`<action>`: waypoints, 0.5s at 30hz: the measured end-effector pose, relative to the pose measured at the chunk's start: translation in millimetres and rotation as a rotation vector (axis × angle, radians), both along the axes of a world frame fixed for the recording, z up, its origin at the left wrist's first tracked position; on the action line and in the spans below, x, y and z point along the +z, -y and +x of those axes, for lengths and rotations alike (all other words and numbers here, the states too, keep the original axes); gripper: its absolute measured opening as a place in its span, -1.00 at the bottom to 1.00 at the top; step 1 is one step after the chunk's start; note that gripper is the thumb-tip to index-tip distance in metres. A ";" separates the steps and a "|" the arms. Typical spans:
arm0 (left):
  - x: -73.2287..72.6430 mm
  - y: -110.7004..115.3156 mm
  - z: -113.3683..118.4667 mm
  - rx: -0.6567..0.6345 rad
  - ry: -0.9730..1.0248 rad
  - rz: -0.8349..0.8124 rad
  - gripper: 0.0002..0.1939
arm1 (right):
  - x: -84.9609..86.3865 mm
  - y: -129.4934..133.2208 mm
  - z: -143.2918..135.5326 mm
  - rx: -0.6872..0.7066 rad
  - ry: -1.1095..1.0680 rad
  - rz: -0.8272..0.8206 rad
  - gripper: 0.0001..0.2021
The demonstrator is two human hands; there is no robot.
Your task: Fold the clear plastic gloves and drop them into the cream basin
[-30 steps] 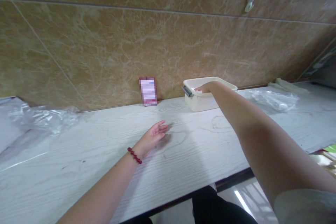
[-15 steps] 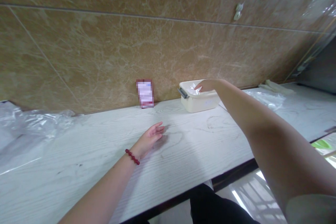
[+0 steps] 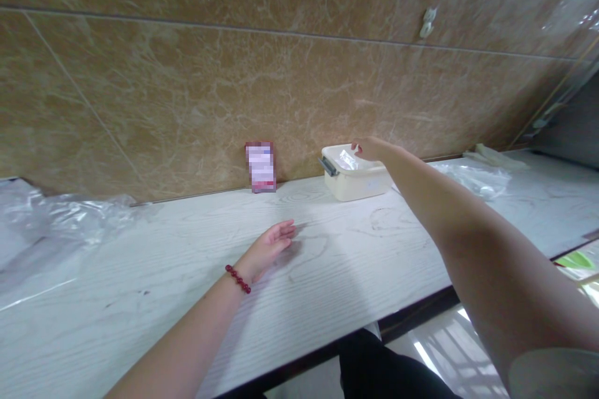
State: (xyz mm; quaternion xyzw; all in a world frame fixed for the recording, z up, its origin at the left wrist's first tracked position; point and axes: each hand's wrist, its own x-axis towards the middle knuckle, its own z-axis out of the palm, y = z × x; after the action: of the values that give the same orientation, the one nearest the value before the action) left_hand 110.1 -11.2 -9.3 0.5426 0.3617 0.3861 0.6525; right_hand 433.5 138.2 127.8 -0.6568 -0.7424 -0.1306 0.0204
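My left hand [image 3: 272, 243] hovers low over or rests on the white wood-grain table [image 3: 327, 262], empty, its fingers stretched and slightly bent. A dark red bead bracelet [image 3: 238, 278] circles that wrist. My right hand [image 3: 369, 148] is over the rim of a cream plastic box [image 3: 358, 187] near the wall. Its fingertips curve downward and look a little apart, with nothing visible between them. Inside the box lies a clear plastic bag [image 3: 346, 159], partly hidden by the box wall and my hand. The box has a grey latch handle [image 3: 328, 166] on its left end.
A blurred red-and-white card or packet [image 3: 262, 167] leans on the brown tiled wall [image 3: 187, 93]. Clear plastic sheeting [image 3: 88, 218] lies at the left. More clear plastic [image 3: 477, 179] and a pale cloth-like item [image 3: 496, 156] lie at the right. The table's dark front edge [image 3: 416, 313] is near me.
My right hand has risen slightly out of the box, its fingers drawn up from the plastic bag. The left hand has stayed almost still.
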 end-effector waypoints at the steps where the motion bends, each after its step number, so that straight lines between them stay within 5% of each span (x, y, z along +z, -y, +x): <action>1: -0.8 -0.4 0.0 0.000 0.001 0.005 -0.59 | -1.1 -1.1 -0.5 -0.012 -0.009 0.006 -0.71; 10: -2.1 -1.4 -0.3 0.007 -0.005 0.010 -0.60 | -10.0 -9.9 -10.7 0.057 -0.098 -0.358 -0.74; 15: -0.3 -0.4 0.5 0.008 -0.006 0.018 -0.61 | -0.4 -2.8 -16.9 0.096 -0.026 -0.199 -0.66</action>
State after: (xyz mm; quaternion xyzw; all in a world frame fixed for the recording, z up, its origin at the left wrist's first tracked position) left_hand 110.5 -10.7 -9.7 0.5481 0.3624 0.3902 0.6450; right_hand 416.6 140.9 127.4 -0.6207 -0.7821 -0.0467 -0.0289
